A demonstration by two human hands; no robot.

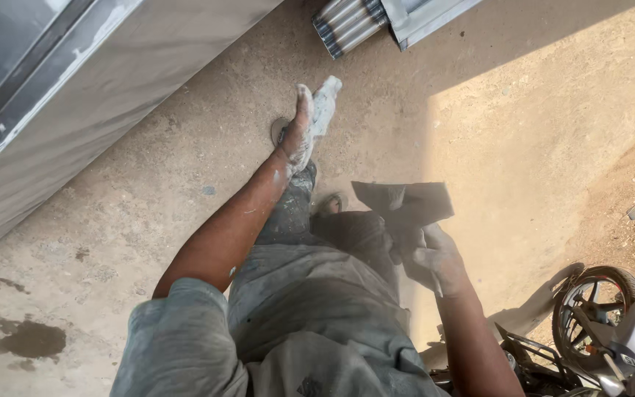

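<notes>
My left hand (pixel 301 132) is stretched forward and coated in pale dust, with its fingers closed on a small whitish folded pad (pixel 325 106). Closer to my body, my right hand (pixel 439 257) grips a dark crumpled sheet, sandpaper or cloth (pixel 406 202), held up over my right knee. My dusty grey trousers (pixel 310 294) fill the space between the two arms. The toes of my sandals peek out beneath the left hand and beside the dark sheet.
A large grey metal panel (pixel 75 95) slants across the upper left. Corrugated metal sheets (pixel 350 22) lie at the top. A motorcycle's wheel and frame (pixel 604 323) stand at the lower right. The dirt ground has dark wet stains (pixel 23 338) at the lower left.
</notes>
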